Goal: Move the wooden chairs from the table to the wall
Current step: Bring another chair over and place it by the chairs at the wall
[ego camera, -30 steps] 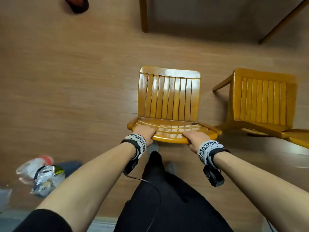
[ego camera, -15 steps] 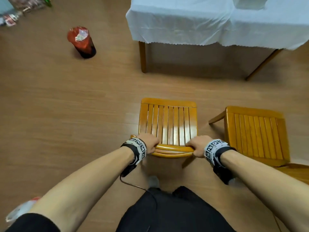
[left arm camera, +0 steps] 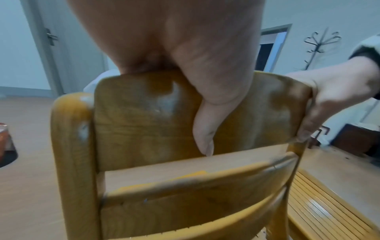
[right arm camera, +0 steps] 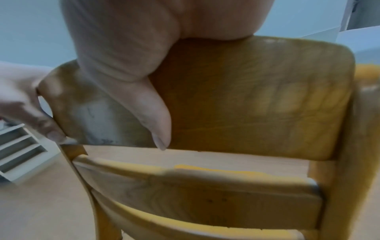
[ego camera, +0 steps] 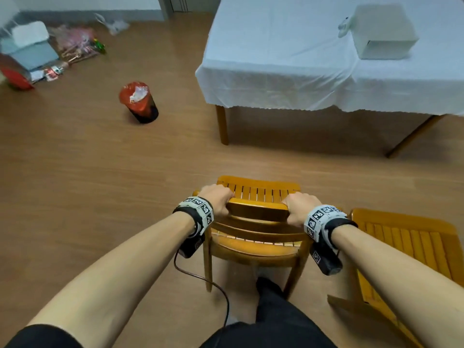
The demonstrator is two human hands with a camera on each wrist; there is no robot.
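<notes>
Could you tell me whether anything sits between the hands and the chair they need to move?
Nothing does: the left hand and right hand already grip the top rail of the chair. The second chair stands beside it, apart.

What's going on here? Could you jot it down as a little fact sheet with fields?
Held item: chair, gripped by its top back rail
Left hand: curled over the rail's left end
Right hand: curled over the rail's right end
Second chair: beside the first, on its right
Table: ahead, under a white cloth, apart from both chairs
Also on floor: red bin
</notes>
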